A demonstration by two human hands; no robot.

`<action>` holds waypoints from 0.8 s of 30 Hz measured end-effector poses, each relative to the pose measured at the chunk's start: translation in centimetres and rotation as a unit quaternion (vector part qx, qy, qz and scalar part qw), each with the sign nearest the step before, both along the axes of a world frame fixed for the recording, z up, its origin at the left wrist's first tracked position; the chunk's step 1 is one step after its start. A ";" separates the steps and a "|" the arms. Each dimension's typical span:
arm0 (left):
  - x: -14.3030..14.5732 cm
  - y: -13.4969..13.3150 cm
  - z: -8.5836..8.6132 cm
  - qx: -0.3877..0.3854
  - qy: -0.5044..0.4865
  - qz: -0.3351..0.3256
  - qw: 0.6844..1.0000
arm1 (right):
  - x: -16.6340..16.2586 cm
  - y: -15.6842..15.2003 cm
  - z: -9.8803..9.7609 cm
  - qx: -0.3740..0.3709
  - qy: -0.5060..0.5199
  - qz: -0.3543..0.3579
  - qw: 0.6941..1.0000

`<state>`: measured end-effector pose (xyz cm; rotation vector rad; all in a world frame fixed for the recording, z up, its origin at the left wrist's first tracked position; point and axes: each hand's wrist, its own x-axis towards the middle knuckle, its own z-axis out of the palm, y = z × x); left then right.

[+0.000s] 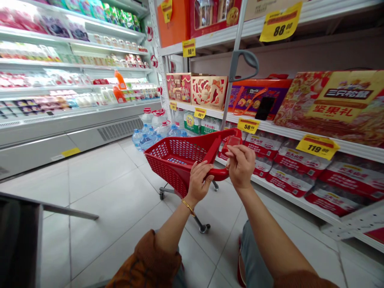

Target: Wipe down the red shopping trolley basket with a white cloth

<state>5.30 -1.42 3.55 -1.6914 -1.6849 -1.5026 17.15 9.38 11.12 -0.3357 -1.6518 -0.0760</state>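
Note:
A red wheeled shopping basket (pixel 174 158) stands on the tiled floor in front of me, beside a shelf rack. My left hand (pixel 198 181) is wrapped round its near red rim. My right hand (pixel 240 165) is closed on the rim's right end, fingers pinched at a small red part by the base of the grey pull handle (pixel 240 66), which rises upright. A gold bangle sits on my left wrist. The basket holds something flat and dark at its bottom that I cannot make out.
Shelves (pixel 318 138) on the right carry gift boxes, yellow price tags and red-wrapped water bottle packs. Large water jugs (pixel 150 134) stand on the floor ahead. A refrigerated display (pixel 69 80) lines the left. A dark object (pixel 18 240) sits at the lower left.

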 end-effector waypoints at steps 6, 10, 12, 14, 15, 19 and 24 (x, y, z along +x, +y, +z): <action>-0.3 0.0 -0.1 0.001 0.001 -0.002 1.000 | 1.8 -1.1 -2.7 0.028 -0.141 0.066 0.987; -0.3 0.0 0.0 0.006 0.004 -0.005 1.000 | 3.0 0.7 -3.8 0.031 -0.159 0.124 0.979; -0.4 0.0 0.0 0.009 0.004 -0.006 1.000 | 3.1 1.5 -3.7 0.028 -0.161 0.150 0.975; -0.4 0.1 0.0 0.011 0.003 -0.003 1.000 | 3.0 1.6 -3.4 0.024 -0.155 0.157 0.975; -0.4 0.1 0.0 0.012 0.002 -0.002 1.000 | 2.9 1.3 -3.3 0.028 -0.147 0.152 0.977; -0.6 0.2 -0.4 0.019 -0.001 -0.006 1.000 | 2.3 -1.0 -3.8 0.105 -0.149 0.142 0.973; -0.8 0.1 -0.6 0.032 -0.004 0.002 0.999 | 1.1 -2.3 -5.0 0.184 -0.230 0.127 0.947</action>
